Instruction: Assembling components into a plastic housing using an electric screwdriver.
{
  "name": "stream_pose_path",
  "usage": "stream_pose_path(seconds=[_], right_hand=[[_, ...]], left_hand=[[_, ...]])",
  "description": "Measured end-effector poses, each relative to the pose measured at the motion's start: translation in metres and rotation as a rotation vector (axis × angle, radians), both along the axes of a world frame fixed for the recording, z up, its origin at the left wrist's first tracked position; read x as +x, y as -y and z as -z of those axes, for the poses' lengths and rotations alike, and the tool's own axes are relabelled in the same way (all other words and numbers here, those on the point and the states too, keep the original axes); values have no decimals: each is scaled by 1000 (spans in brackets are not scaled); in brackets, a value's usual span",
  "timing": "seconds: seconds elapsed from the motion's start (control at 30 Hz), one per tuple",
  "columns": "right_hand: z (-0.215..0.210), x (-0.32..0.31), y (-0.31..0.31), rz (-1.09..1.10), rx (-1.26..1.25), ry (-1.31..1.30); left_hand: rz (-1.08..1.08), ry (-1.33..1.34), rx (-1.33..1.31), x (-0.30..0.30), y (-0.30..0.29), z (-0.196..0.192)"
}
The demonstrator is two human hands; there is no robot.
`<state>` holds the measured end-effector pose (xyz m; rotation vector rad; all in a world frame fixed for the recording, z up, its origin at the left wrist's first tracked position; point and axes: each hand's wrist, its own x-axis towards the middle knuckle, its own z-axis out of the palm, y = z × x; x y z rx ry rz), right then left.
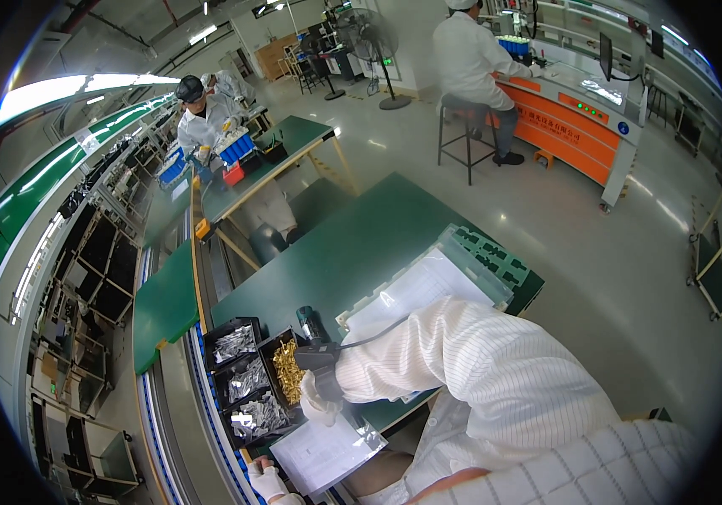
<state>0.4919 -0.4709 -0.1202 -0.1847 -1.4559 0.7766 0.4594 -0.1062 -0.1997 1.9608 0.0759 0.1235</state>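
My right hand [321,402], in a white glove, hangs beside a black bin of brass-coloured small parts [288,370]. A black device [321,360] with a cable sits at its wrist, and its fingers are too unclear to read. Just below lies a printed sheet in a clear sleeve [323,454]. At the lower edge my left hand [267,478], gloved with bare fingertips, is by the blue-edged rail; its fingers look curled together, and what they hold, if anything, I cannot make out. Black bins of silver parts [247,379] stand ahead of it, with a small white piece [243,419] over the nearest.
A dark cylinder [309,322] stands behind the bins on the green table [294,278]. To its right are a clear tray with papers [428,282] and a green cut-out board [491,252]. A conveyor rail [184,404] runs along the left. Co-workers [205,114] sit beyond.
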Motion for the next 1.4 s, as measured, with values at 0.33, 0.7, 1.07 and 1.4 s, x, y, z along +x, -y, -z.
stream_pose_path(seconds=[0.33,0.7,1.07,1.4], right_hand=[[8,13,-14,-144,37,35],[11,21,-28,-427,146,35],[18,23,-15,-200,-50,25],[15,27,-11,-154,-90,131]], left_hand=[[217,139,238,-21,14,-32],[171,-293,149,-15,7,-16],[187,-220,158,-12,0,-4],[139,-309,107,-16,5,-11]])
